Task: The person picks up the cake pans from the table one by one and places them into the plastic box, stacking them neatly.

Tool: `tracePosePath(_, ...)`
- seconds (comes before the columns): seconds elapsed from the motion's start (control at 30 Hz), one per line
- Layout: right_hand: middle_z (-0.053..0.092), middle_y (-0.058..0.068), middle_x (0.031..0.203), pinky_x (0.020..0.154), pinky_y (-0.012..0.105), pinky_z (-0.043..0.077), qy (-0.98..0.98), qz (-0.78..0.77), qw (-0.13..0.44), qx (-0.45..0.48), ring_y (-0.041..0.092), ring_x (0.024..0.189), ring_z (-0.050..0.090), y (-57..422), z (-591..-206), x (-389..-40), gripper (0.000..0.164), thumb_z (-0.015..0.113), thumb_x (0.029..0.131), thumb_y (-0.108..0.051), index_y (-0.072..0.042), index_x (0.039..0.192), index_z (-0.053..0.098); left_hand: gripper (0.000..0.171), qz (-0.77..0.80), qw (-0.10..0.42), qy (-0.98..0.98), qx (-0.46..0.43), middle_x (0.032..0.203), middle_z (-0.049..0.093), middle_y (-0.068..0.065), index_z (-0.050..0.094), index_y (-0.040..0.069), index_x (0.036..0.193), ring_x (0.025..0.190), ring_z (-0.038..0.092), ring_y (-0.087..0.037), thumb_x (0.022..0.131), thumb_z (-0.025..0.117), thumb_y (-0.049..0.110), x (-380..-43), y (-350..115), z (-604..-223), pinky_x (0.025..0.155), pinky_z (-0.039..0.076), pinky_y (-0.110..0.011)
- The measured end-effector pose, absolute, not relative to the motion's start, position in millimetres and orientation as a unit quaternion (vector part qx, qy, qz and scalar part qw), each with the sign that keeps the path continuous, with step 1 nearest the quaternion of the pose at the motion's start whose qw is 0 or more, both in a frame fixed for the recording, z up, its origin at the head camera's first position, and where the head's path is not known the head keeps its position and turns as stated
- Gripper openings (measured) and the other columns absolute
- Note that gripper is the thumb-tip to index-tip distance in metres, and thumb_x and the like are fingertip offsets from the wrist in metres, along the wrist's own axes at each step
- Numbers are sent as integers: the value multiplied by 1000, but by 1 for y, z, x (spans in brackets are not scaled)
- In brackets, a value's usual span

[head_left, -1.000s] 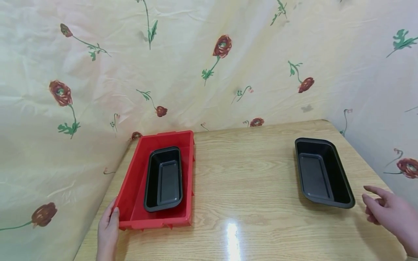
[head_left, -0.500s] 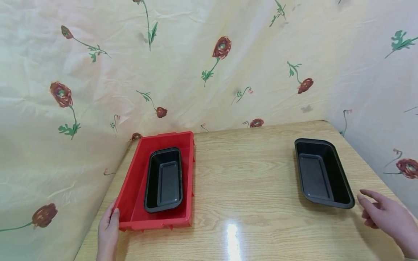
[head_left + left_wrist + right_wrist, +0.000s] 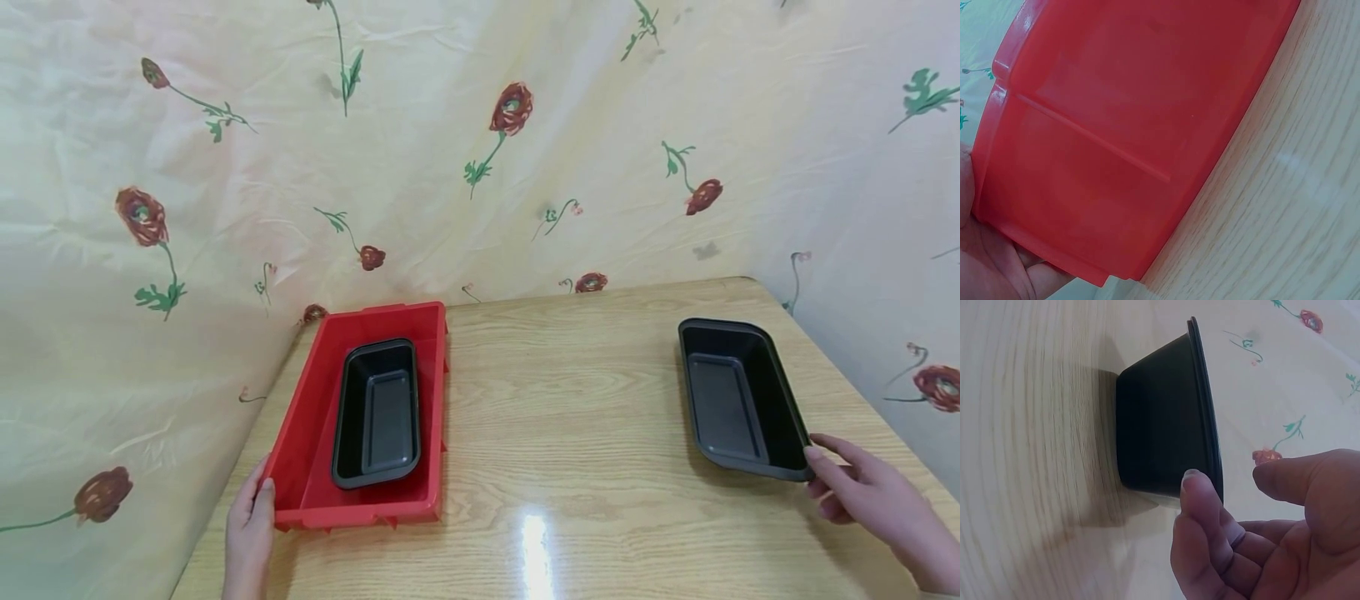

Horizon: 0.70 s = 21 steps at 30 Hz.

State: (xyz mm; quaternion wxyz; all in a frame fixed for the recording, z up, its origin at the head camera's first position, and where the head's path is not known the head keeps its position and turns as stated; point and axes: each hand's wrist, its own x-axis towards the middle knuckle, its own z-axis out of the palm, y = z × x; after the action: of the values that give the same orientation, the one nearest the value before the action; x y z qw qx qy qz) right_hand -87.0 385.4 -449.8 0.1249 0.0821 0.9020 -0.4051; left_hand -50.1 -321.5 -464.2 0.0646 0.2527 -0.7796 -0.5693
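Observation:
On the left of the table stands a red plastic tray (image 3: 300, 450), seen from the side in the left wrist view. My left hand (image 3: 249, 533) grips its near left corner, thumb over the rim and other fingers outside. Inside the tray lies a black loaf pan (image 3: 386, 417). A second black loaf pan (image 3: 723, 408) sits on the table's right side. My right hand (image 3: 873, 496) is at that pan's near right corner. In the right wrist view, a fingertip (image 3: 1200, 494) is at the pan's rim while the thumb stands apart from it.
The pale wooden table (image 3: 562, 417) stretches between the tray and the right pan. Flower-patterned sheeting (image 3: 480, 167) rises behind the table and along both sides. A bright light reflection lies near the table's front.
My right hand has moved left, from beside the right loaf pan to its near corner. The left hand, the tray and both pans stay in place.

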Motion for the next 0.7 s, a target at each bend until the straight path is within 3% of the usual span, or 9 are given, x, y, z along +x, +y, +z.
tracePosePath(0.3, 69, 8, 87, 64, 31, 58, 892, -419, 142, 93, 23, 69, 65, 386, -453, -90, 71, 27, 115, -33, 27, 147, 7, 54, -573, 69, -777, 251, 166, 27, -20, 23, 15, 166, 143, 33, -39, 114, 28, 28, -51, -322, -465, 71, 42, -3)
tracePosePath(0.53, 70, 11, 87, 63, 31, 57, 889, -434, 128, 68, 20, 66, 66, 385, -457, -89, 59, 28, 115, -17, 30, 145, 7, 54, -568, 69, -779, 256, 166, 28, -19, 24, 16, 166, 142, 35, -39, 114, 28, 30, -50, -321, -464, 71, 42, -3)
tracePosePath(0.7, 71, 12, 90, 64, 31, 58, 885, -438, 139, 70, 21, 69, 66, 385, -458, -90, 54, 22, 114, -10, 30, 145, 4, 54, -578, 75, -775, 243, 165, 28, -19, 24, 13, 166, 143, 33, -38, 114, 28, 29, -49, -322, -465, 75, 41, -2)
